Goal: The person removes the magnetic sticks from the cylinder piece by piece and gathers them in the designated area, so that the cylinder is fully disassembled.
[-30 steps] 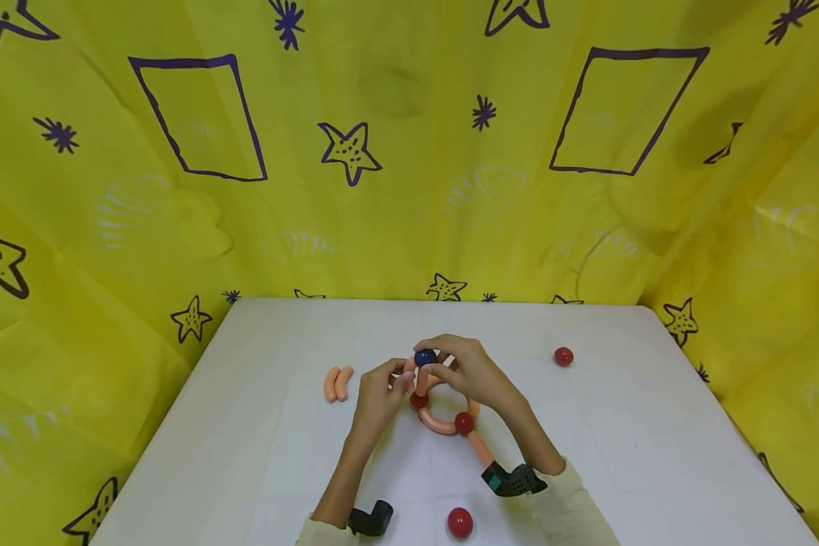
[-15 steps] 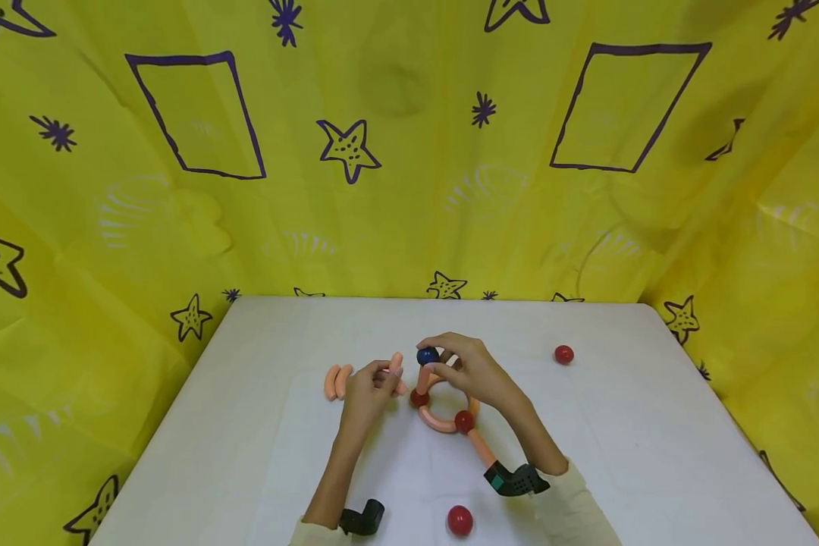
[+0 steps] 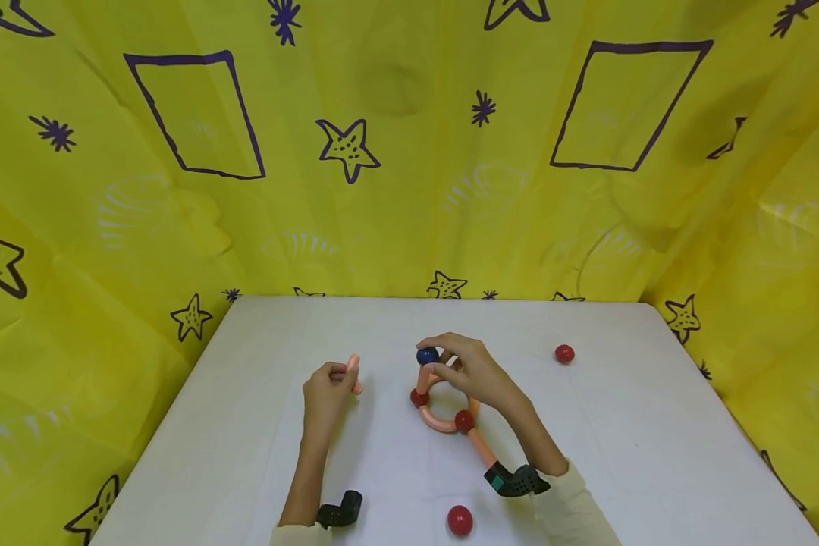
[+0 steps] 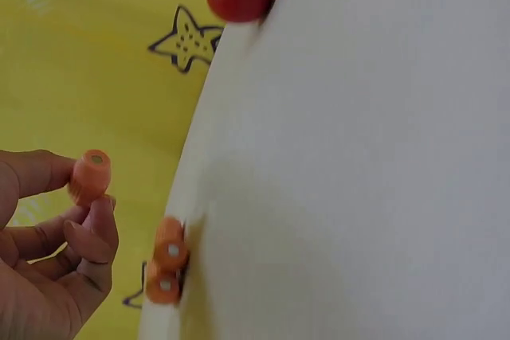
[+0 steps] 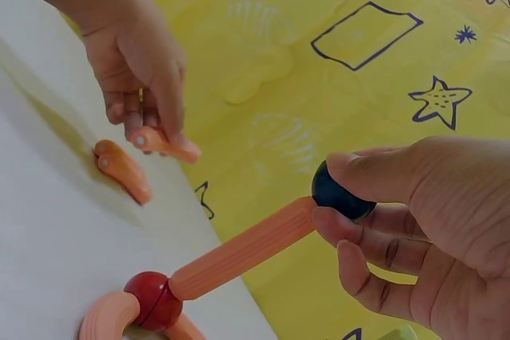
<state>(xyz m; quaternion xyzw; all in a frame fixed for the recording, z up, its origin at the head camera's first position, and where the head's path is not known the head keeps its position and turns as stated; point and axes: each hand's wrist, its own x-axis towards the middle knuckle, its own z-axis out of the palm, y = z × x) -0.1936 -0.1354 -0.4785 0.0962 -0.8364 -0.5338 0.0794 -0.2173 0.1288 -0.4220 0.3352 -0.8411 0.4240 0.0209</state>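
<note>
My left hand (image 3: 327,394) pinches a curved peach-coloured building stick (image 3: 353,374) between thumb and fingers, off to the left of the joined structure. A small metallic dot shows in the end of that stick (image 4: 94,166) in the left wrist view. My right hand (image 3: 474,371) holds a dark blue ball (image 3: 426,356) by thumb and fingertips. Below it, a straight peach stick (image 5: 247,248) slants down to a red ball (image 5: 154,300). That ball sits in a ring of curved sticks (image 3: 438,420) on the table, with a second red ball (image 3: 464,421) at the ring's near side.
Two loose curved sticks (image 4: 167,264) lie side by side near the left hand, hidden behind it in the head view. Another straight stick (image 3: 481,447) runs from the ring toward the right wrist. Loose red balls lie at back right (image 3: 564,354) and front (image 3: 460,521) of the white table.
My left hand has moved left, away from the blue ball, carrying the curved stick. My right hand stays at the blue ball. The two loose curved sticks are now behind the left hand.
</note>
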